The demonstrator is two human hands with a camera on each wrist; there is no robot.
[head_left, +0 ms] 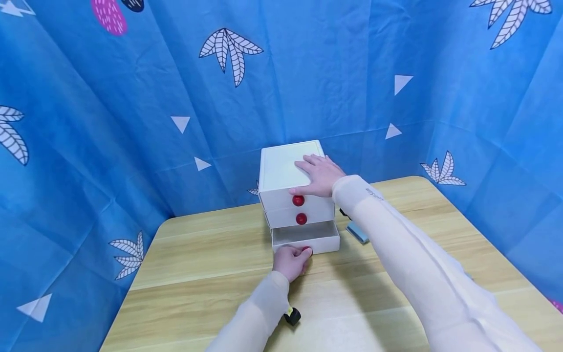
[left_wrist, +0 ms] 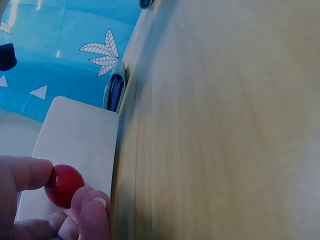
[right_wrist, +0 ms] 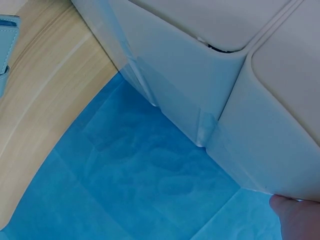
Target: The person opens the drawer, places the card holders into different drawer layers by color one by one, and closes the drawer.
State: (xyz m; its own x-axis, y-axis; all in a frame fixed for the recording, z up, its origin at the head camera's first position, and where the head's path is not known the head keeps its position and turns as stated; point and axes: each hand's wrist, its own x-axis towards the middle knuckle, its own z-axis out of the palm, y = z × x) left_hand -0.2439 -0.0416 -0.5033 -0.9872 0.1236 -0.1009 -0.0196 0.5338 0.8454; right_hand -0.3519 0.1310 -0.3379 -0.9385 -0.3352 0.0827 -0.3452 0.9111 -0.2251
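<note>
A small white drawer cabinet with three stacked drawers stands at the back of the table. Its bottom drawer is pulled out, and the part of its inside that shows holds nothing. My left hand pinches that drawer's round red knob between thumb and fingers. On the cabinet's top lies my right hand, fingers spread and thumb along the front upper edge. The upper two drawers are closed, each with a red knob, the top one just below the right thumb.
A light blue stitched case, wallet-like with a strap, lies on the wooden table right of the cabinet, partly behind the right sleeve. Blue patterned curtains hang close behind and beside the table.
</note>
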